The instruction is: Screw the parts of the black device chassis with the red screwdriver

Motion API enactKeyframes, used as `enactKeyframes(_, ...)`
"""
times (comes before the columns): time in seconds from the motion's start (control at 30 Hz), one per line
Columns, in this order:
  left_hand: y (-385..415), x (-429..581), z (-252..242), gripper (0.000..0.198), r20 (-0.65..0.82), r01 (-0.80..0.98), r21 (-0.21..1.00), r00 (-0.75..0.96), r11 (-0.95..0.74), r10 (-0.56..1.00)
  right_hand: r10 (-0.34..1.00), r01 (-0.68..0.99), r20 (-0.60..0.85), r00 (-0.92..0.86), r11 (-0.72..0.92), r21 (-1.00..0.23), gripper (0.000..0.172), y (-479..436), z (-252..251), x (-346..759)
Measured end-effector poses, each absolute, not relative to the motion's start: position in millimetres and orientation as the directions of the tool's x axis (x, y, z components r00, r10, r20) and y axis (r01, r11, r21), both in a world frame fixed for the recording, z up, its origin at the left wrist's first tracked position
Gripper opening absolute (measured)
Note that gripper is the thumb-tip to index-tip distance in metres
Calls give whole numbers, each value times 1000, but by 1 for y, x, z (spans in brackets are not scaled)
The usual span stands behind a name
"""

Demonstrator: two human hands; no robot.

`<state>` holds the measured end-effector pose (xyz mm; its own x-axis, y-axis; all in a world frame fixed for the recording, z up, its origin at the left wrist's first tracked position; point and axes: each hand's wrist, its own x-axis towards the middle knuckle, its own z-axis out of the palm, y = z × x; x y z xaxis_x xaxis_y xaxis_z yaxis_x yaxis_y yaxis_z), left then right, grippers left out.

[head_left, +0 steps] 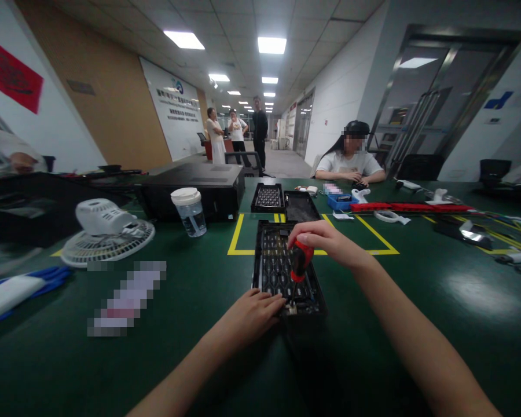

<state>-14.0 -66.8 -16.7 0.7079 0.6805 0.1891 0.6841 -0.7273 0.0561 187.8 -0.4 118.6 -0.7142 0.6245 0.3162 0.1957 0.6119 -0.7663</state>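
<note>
A black case (272,272) with rows of dark round cells lies lengthwise in front of me, its near end toward me. My right hand (319,240) is wrapped from above around a red and black screwdriver (301,262). The screwdriver stands nearly upright, its shaft reaching down to a small metallic part (290,310) at the near end of the case. Gripping the near left corner of the case is my left hand (257,310), fingertips close to the screwdriver's tip. Exactly what the tip touches is too small to tell.
Beyond the case lie a similar cell-filled case (267,198) and a black tray (301,205). To the left are a lidded cup (190,213), a white fan (108,231) and a large black box (195,185). A blue bin (339,201) and a seated person (351,156) are across the table.
</note>
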Motion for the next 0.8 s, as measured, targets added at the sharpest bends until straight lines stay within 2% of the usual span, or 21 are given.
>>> enactKeyframes(0.13,-67,-14,-15,38,189,682,55,710,-730,678,487,101,287,-825,627,-773,31,11,119,188)
enactKeyframes(0.2,-67,-14,-16,39,188,683,54,710,-729,679,428,14,294,-855,585,-811,33,18,114,185)
enactKeyframes(0.33,-67,-14,-17,40,177,686,52,709,-726,683,370,-184,307,-877,332,-925,35,30,100,174)
enactKeyframes(0.5,-66,-14,-18,41,164,690,58,706,-721,689,310,-379,375,-873,51,-924,40,40,83,160)
enactKeyframes(0.67,-66,-15,-18,41,178,689,51,706,-723,686,328,-431,376,-867,-112,-895,36,46,72,154)
enactKeyframes(0.8,-66,-15,-18,39,188,683,45,711,-730,677,369,-456,376,-850,-156,-877,30,48,67,152)
